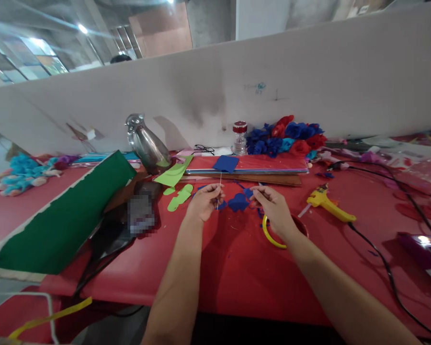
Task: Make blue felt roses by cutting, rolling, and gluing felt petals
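Note:
Between the thumb and fingers of my left hand [204, 200] is a thin pale stick [221, 179], held nearly upright. My right hand [273, 207] pinches a small blue paper piece [248, 193] at its fingertips, a short way right of the stick. On the red table between and below the hands lie blue paper cutouts [238, 202]. A yellow ring [268, 235], perhaps a tape roll or a rim, shows partly behind my right wrist. Past the hands, a blue square [225, 163] rests on a stack of red sheets [269, 163].
A yellow glue gun [328, 203] with a black cord lies at right. Light-green cutouts [180, 197], a metal jug [148, 143] and a green sheet [64, 225] are at left. At the back are a glass jar [240, 139] and blue and red paper flowers [285, 136].

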### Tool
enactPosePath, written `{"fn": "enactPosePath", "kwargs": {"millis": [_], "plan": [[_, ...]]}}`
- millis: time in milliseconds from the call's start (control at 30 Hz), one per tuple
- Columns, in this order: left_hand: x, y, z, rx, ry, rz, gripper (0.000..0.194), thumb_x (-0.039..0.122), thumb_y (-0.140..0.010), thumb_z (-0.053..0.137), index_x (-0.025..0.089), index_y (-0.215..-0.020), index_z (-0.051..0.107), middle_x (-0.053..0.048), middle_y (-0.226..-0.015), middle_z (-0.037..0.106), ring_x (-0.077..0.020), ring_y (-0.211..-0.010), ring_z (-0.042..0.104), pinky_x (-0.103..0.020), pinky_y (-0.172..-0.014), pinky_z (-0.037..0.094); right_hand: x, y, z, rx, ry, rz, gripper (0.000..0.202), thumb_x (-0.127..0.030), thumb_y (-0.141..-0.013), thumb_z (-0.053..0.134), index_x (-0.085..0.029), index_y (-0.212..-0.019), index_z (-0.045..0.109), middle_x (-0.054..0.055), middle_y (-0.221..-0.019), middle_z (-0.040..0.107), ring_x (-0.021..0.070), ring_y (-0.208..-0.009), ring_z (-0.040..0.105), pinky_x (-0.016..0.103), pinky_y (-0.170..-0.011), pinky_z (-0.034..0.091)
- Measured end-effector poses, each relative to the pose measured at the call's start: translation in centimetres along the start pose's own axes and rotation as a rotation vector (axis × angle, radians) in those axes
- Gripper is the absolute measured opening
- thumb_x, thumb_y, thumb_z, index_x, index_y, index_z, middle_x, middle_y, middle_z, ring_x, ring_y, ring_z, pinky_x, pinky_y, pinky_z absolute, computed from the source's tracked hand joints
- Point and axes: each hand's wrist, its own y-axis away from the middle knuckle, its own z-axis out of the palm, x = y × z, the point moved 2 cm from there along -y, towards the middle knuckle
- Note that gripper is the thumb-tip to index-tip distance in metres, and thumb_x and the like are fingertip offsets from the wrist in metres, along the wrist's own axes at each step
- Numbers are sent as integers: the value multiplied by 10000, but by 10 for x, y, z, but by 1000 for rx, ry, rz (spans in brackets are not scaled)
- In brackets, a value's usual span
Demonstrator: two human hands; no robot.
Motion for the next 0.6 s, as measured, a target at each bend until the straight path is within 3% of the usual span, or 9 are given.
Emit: {"fn": "enactPosePath", "kwargs": {"millis": [167, 333, 467, 600], "plan": [[-21, 4, 27, -168, -37, -148, 129, 153, -657, 775, 130, -702, 657, 6, -595, 606, -75, -541, 581, -197, -566, 464, -5, -1, 3, -66, -77, 111, 418, -518, -637, 721, -203, -911, 698, -17, -716, 653, 101, -574, 521, 255, -586, 431], [-37, 9, 42, -321, -189, -223, 245, 284, -621, 830, 141, -691, 645, 2, -574, 615, -85, -530, 584, -205, -551, 442, -7, 1, 5, -109, -73, 78, 323, -493, -610, 750, -196, -718, 686, -19, -664, 629, 114, -610, 511, 254, -597, 415], [-38, 11, 42, -358, -305, -168, 269, 342, -605, 823, 150, -671, 646, -1, -589, 625, -86, -544, 572, -214, -577, 436, -11, -7, -15, 151, -154, -25, 318, -515, -645, 720, -213, -697, 635, -43, -589, 543, 105, -551, 460, 249, -539, 380], [-33, 9, 36, -333, -649, -49, 166, 300, -659, 750, 165, -607, 668, -10, -574, 630, -122, -583, 566, -247, -620, 435, -19, -22, -51, 524, -336, -206, 348, -543, -660, 696, -235, -711, 542, -45, -644, 537, 100, -566, 482, 237, -535, 389]]}}
